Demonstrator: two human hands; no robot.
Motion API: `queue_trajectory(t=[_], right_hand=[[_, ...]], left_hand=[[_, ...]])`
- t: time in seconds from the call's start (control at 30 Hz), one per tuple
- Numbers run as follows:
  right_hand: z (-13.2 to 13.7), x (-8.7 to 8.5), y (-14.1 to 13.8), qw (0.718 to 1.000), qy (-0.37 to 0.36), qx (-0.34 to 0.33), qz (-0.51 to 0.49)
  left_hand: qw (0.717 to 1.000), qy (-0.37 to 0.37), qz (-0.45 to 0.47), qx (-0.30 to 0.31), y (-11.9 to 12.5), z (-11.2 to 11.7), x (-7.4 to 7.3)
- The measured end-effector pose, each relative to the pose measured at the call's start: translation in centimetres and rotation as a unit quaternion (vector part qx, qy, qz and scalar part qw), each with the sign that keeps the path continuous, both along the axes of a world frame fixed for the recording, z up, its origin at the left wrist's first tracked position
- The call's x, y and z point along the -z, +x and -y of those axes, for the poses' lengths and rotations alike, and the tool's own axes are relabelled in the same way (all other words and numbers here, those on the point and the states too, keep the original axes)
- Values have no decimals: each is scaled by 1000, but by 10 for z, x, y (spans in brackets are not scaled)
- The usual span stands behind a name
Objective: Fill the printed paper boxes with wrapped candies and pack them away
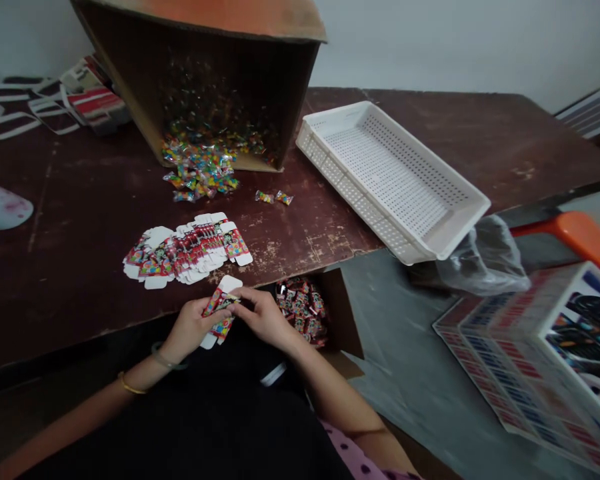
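Just off the table's front edge, my left hand (193, 327) grips a small printed candy box (225, 303), red and colourful with white end flaps sticking out at both ends. My right hand (263, 317) pinches the same box from the other side, its fingers at the box's upper part. Whether anything is inside the box cannot be seen. Beyond my hands, a fanned pile of flattened candy boxes (190, 250) lies on the table. Farther back, wrapped candies (200, 170) spill out of a large cardboard carton (300, 100) tipped on its side.
Two wrapped candies (274, 197) lie apart on the brown table (100, 180). A white perforated tray (320, 163) overhangs the front edge. Below it stands an open carton (344, 313) of filled-looking packets (300, 307). To the right are a striped crate (520, 347) and an orange stool (587, 237).
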State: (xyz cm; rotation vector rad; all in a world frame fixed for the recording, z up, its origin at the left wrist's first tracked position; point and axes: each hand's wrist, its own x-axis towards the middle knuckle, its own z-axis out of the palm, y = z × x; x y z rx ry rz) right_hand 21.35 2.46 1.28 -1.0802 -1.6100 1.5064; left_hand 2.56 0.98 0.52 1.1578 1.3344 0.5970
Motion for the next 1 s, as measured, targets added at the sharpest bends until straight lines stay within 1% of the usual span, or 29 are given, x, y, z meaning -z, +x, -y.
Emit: queue_trajectory(t=[0.03,0.1,0.17,0.2,0.23,0.3,0.33,0.37,0.4,0.43,0.47,0.5,0.53,0.57,0.6,0.63,0.67,0.7,0.73,0.77,0.8,0.87,0.93,1.0], right_hand=[[4,1,-1,1000,-10,27,-3],[12,3,-1,996,-47,66,-33],[20,6,-1,983,-130,76,-102],[24,9,-1,970,-187,70,-142],[28,11,-2,950,-248,61,-180],[39,17,-5,900,-366,35,-236],[44,19,-7,875,-412,19,-252],[49,22,-10,856,-446,3,-262],[53,25,-14,844,-467,-14,-265],[55,27,-17,842,-471,-28,-262],[56,29,-21,852,-459,-39,-250],[56,30,-26,871,-433,-44,-230],[56,30,-30,897,-391,-40,-204],[56,30,-34,927,-333,-31,-170],[55,28,-39,956,-261,-22,-132],[56,26,-43,979,-182,-20,-93],[56,24,-47,993,-105,-24,-55],[58,21,-51,999,-39,-32,-20],[59,19,-54,999,9,-43,9],[61,17,-57,998,36,-51,29],[62,17,-59,997,44,-55,39],[63,18,-63,998,28,-53,34],[60,22,-64,998,-1,-53,18],[56,25,-64,998,-13,-54,19]], left_hand=[[999,29,0,-15,2,2,2],[996,81,6,-35,1,8,0],[994,112,0,-17,-4,15,-6],[994,113,-9,9,-8,19,-9],[993,104,-20,44,-13,23,-13],[991,70,-33,113,-25,32,-17],[988,55,-37,141,-32,37,-17],[985,44,-36,163,-38,41,-17],[982,35,-31,181,-43,45,-16],[981,30,-28,191,-48,49,-14],[980,31,-30,196,-52,52,-12],[980,33,-39,194,-56,54,-10],[981,38,-54,181,-58,56,-8],[984,43,-73,157,-60,57,-7],[988,45,-90,120,-62,58,-6],[992,37,-96,76,-63,58,-5],[996,15,-87,27,-64,59,-4],[998,-20,-63,-18,-65,59,-4],[996,-66,-29,-53,-65,59,-4],[990,-116,10,-74,-65,59,-4],[982,-165,47,-83,-65,59,-5],[965,-231,99,-82,-64,59,-5],[956,-250,134,-81,-65,60,-3],[952,-245,169,-73,-69,61,0]])
